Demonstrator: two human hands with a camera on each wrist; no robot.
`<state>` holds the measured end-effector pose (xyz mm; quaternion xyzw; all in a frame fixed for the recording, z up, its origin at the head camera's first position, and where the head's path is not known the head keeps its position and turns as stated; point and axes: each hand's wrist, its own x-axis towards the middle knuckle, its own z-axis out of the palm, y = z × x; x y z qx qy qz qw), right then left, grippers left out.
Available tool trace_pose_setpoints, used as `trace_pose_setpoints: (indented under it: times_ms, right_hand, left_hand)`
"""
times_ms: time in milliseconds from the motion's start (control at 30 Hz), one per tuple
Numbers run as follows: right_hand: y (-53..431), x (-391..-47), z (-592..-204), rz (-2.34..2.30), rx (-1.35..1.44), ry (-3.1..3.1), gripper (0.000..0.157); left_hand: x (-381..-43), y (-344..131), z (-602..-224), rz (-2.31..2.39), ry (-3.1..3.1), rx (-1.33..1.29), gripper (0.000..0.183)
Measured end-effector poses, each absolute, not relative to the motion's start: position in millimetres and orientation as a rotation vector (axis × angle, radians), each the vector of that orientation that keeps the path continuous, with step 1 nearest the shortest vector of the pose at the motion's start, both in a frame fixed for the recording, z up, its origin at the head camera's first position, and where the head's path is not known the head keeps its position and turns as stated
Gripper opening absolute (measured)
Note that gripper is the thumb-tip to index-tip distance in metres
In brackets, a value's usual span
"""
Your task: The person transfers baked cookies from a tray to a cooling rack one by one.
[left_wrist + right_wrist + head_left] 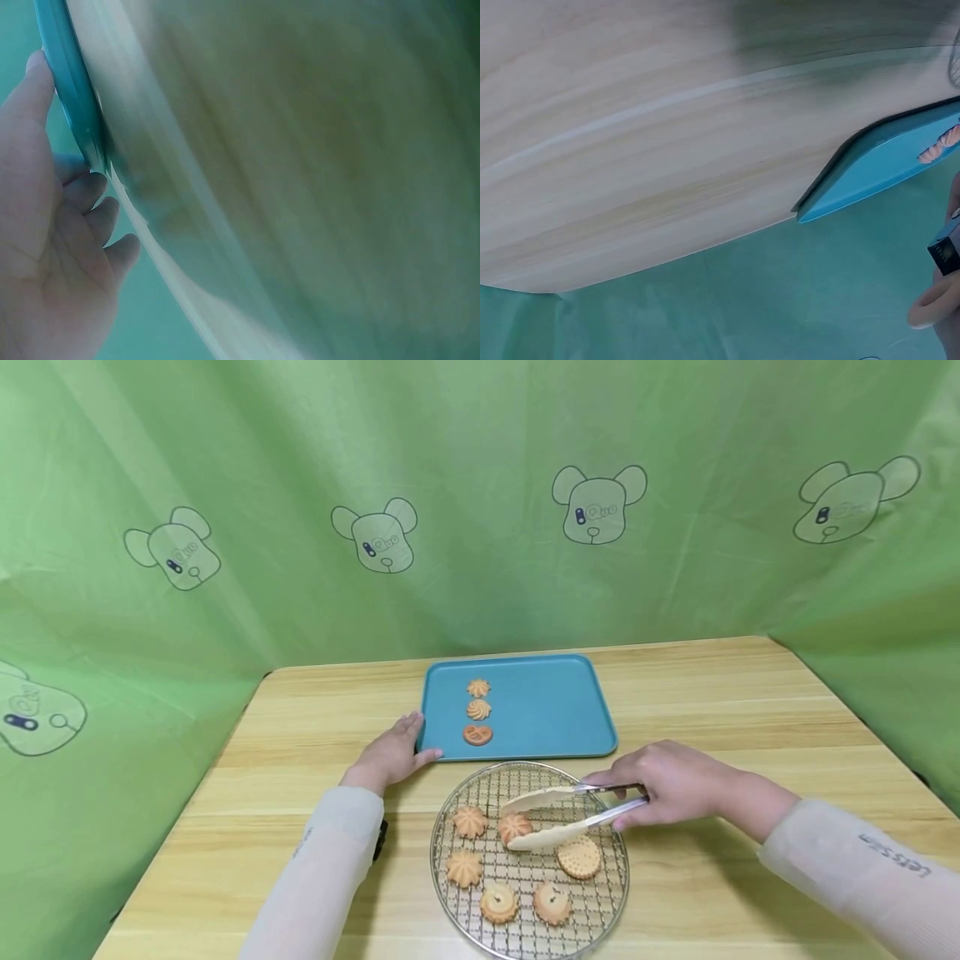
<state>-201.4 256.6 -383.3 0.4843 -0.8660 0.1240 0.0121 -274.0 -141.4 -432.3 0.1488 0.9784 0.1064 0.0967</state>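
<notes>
One cookie (513,828) lies on the wire rack (531,864), low in the middle of the head view, between the tips of the tongs (570,829); I can't tell if they pinch it. The right hand (671,785) grips the tongs, maybe to keep fingers off food. The left hand (390,753), fingers spread, touches the near-left corner of the blue tray (547,706), maybe so it won't slide. Letters on the right sleeve (892,856) and the mouse drawings (597,510) are hard to read.
</notes>
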Motion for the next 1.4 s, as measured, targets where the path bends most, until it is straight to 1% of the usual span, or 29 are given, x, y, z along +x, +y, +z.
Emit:
trace_pose_setpoints:
  times_ms: [367,900,1400]
  right_hand:
    - [250.9,-201.2,-385.8,0.328,1.583,-2.664,0.060]
    - [247.8,-199.1,-385.1,0.340,1.601,-2.666,0.061]
    - [246.5,-197.2,-389.4,0.338,1.511,-2.696,0.072]
  left_hand:
    - [-273.4,-141.1,-431.7,0.324,2.899,0.438,0.085]
    - [-274.2,-141.5,-432.7,0.322,2.899,0.437,0.085]
    - [-274.0,-141.8,-431.9,0.316,2.897,0.439,0.085]
